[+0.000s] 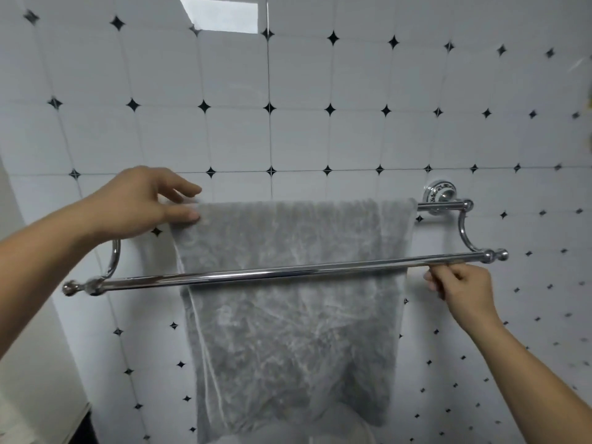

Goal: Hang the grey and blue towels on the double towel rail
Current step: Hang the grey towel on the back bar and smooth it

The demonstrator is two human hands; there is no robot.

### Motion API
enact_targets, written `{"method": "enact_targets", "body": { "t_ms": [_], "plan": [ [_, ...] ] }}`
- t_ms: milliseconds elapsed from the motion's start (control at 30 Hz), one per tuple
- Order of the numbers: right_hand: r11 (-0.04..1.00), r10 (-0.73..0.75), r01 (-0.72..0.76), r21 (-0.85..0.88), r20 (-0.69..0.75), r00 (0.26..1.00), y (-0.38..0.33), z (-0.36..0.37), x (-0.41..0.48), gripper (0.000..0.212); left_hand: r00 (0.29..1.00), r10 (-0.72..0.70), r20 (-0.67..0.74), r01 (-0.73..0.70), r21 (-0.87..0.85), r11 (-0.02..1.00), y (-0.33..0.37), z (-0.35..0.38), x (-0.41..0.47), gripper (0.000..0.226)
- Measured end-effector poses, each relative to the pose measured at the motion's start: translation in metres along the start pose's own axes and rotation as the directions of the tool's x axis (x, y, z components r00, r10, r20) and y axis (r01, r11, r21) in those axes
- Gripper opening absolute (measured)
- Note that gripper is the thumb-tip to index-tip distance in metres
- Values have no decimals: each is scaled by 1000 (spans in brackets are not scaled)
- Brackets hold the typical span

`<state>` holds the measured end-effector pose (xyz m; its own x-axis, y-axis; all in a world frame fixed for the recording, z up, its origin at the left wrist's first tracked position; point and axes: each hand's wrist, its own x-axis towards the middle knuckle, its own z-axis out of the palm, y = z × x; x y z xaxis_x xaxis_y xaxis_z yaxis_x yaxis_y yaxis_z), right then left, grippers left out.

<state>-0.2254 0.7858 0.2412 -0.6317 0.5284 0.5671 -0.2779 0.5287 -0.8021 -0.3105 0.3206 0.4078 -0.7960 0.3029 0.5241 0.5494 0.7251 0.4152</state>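
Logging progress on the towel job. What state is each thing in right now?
grey towel: draped over back bar, hanging flat.
front bar: bare.
left hand: pinching the towel's top left corner.
right hand: fingers curled below the front bar's right end; grip unclear.

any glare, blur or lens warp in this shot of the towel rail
Head view: wide-angle warp bows the tile wall grid lines, most at the edges; a bright window-like reflection glares off the top tiles; highlights streak along the chrome front bar; the grey towel looks soft and smeared, as do the far right tiles; the left hand and right hand are fairly sharp.
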Motion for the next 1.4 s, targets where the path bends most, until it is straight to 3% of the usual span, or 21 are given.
{"method": "enact_targets", "body": {
  "t_ms": [100, 167, 233, 300, 400, 467, 533, 567, 633, 667, 733, 833, 933, 1067, 1133, 1200, 1267, 1300, 1400],
  "plan": [
    [978, -205, 198, -60, -128, 970, -19, -24, -11, 36, 965, 29, -260, -34, -14, 999, 1, 0, -10, 12],
    [952, -299, 280, -120, -182, 937, -44, -28, -7, 34, 959, -5, -284, -12, -61, 998, 5, 3, -18, 14],
    [953, -273, 235, -193, -199, 941, -71, -24, 8, 32, 972, -40, -234, 38, -13, 999, 10, 5, -24, 21],
    [959, -204, 156, -238, -190, 960, -94, -17, 22, 29, 955, -83, -283, 88, 4, 996, 12, 5, -29, 24],
    [959, -233, 164, -233, -309, 922, -104, -14, 20, 36, 827, -72, -558, -6, -137, 991, 6, 11, -51, 35],
    [951, -236, 148, -271, -327, 915, -86, -12, 2, 38, 725, 129, -676, -197, -24, 980, -2, 26, -88, 44],
    [955, -126, 62, -291, -206, 970, -58, -5, -21, 32, 762, 306, -571, -294, 116, 949, -20, 54, -128, 49],
    [958, -66, 30, -285, -118, 991, -45, 0, -29, 27, 821, 304, -482, -271, 139, 952, -32, 70, -144, 48],
    [957, -13, 17, -290, 17, 1000, -26, 9, -35, 16, 952, 116, -283, -99, 75, 992, -54, 103, -157, 41],
    [952, 3, 16, -307, 60, 998, -21, 12, -34, 15, 981, -25, -190, 19, -36, 999, -62, 116, -157, 31],
    [953, 56, -14, -304, 131, 990, -16, 18, -29, 19, 972, -232, -45, 204, -339, 919, -66, 134, -148, 7],
    [981, 178, -149, -124, 270, 946, -17, 27, -27, 17, 942, -317, 109, 314, -615, 723, -65, 150, -131, 22],
    [973, 230, -221, -65, 329, 916, -17, 29, -29, 6, 941, -329, 72, 290, -672, 681, -63, 157, -119, 21],
    [964, 263, -229, -131, 383, 886, -14, 23, -42, 5, 935, -355, 18, 265, -700, 663, -68, 158, -107, 14],
    [948, 313, -261, -182, 391, 865, -6, 20, -50, 4, 924, -382, -2, 269, -706, 655, -76, 157, -104, 27],
    [926, 363, -283, -249, 386, 848, -4, 19, -57, 29, 908, -418, -31, 274, -710, 648, -82, 153, -104, 37],
    [912, 386, -273, -307, 415, 824, -11, 19, -64, 61, 898, -438, -48, 281, -703, 654, -82, 148, -104, 32],
    [905, 391, -261, -336, 417, 821, -17, 20, -65, 67, 898, -438, -38, 287, -705, 649, -80, 146, -104, 27],
    [857, 422, -197, -476, 428, 799, -40, 13, -62, 57, 904, -428, -9, 323, -642, 695, -67, 137, -111, 11]
  ]
}}
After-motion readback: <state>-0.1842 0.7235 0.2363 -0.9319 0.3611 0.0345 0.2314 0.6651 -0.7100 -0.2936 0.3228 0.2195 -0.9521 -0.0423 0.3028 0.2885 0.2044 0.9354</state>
